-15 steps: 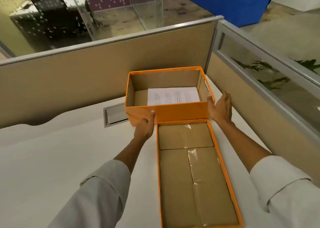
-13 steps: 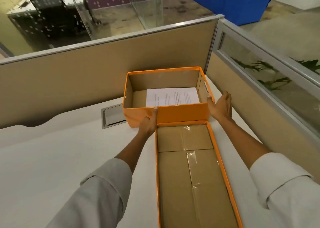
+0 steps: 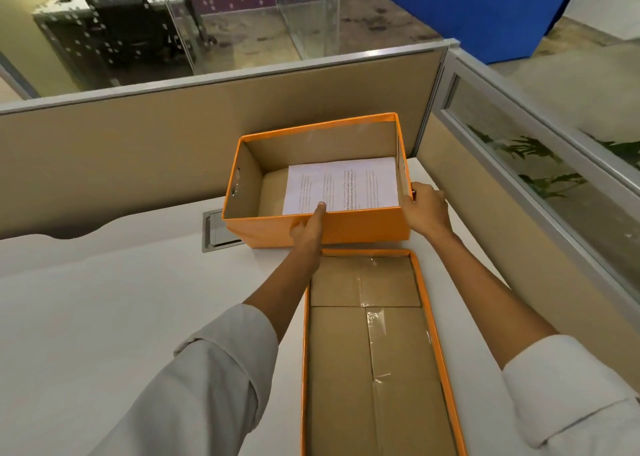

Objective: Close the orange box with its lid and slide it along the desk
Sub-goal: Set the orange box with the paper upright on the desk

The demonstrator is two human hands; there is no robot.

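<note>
The orange box [image 3: 367,229] stands open on the white desk [image 3: 104,317] near the back partition, with a printed sheet of paper [image 3: 341,185] lying inside. My left hand [image 3: 309,225] grips its near wall, thumb hooked over the rim. My right hand [image 3: 424,210] clasps the box's right near corner. The orange lid [image 3: 375,351] lies upside down just in front of the box, its brown taped inside facing up, between my forearms.
A beige partition [image 3: 173,144] runs along the back and another with a glass strip [image 3: 519,192] along the right. A metal cable hatch [image 3: 218,229] is set into the desk just left of the box.
My left thumb has hooked over the box's near rim and my right hand has closed around its right corner. The box has turned slightly and shifted a little left.
</note>
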